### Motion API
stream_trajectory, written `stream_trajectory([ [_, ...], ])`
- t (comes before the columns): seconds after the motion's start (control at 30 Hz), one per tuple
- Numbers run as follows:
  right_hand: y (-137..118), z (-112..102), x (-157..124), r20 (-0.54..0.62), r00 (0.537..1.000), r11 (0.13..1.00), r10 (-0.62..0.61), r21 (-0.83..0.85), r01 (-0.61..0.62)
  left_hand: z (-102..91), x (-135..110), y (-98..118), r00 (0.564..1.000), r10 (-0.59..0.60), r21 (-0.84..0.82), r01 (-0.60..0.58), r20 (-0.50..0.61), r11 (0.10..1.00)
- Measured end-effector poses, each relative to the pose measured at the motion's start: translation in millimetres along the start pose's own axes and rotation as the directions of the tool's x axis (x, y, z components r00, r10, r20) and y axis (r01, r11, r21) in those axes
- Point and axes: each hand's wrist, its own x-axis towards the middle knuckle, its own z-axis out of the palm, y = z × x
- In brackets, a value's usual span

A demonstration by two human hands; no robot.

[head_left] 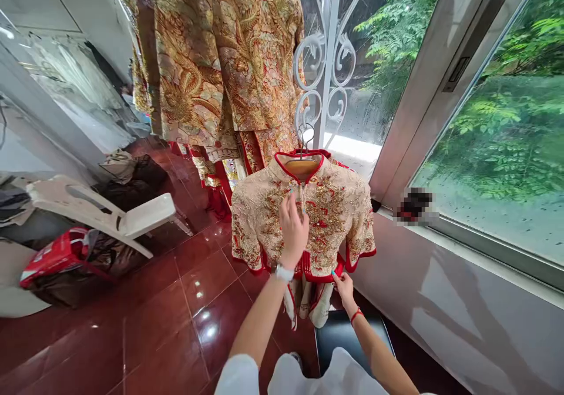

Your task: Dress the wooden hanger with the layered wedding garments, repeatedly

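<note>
A short beaded jacket [328, 224] in cream and gold, edged in red, hangs from a hanger [302, 142] in front of me. A zip [302, 190] runs down from its stand collar. My left hand [294, 230] lies against the jacket's front just below the collar, thumb and fingers apart beside the zip. Lower down, my right hand [344, 287] pinches the red-trimmed hem at its right side. Cream pieces with red edging [319, 313] dangle under the jacket.
Long gold embroidered garments [229, 60] hang behind. White scrollwork [326, 60] and a window [497, 148] stand at the right. A black seat [352, 339] is below the jacket. At the left are a white chair [145, 213] and a red bag [61, 257].
</note>
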Motion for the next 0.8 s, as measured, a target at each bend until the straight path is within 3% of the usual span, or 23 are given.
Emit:
stream_trajectory([
  [0.07, 1.4, 0.5, -4.8, 0.011, 1.0, 1.0, -0.01, 0.005, 0.01, -6.4, 40.4, 1.0, 0.979, 0.198, 0.162, -0.203, 0.052, 0.966],
  [0.17, 4.0, 1.6, -12.7, 0.017, 1.0, 1.0, -0.025, 0.015, 0.025, -12.7, 69.7, -10.5, 0.933, 0.31, 0.275, -0.351, 0.18, 0.895],
  [0.57, 11.1, 20.9, -21.1, -0.065, 0.996, 0.998, -0.053, 0.035, 0.056, -25.1, 91.6, -28.3, 0.851, 0.423, 0.349, -0.516, 0.311, 0.782],
  [0.7, 12.6, 22.9, -26.6, -0.085, 0.995, 0.997, -0.056, 0.05, 0.06, -27.1, 93.4, -24.1, 0.814, 0.422, 0.385, -0.567, 0.399, 0.728],
  [0.8, 12.8, 23.6, -29.9, -0.079, 0.996, 0.997, -0.052, 0.055, 0.056, -29.3, 89.9, -13.6, 0.823, 0.385, 0.468, -0.558, 0.418, 0.685],
])
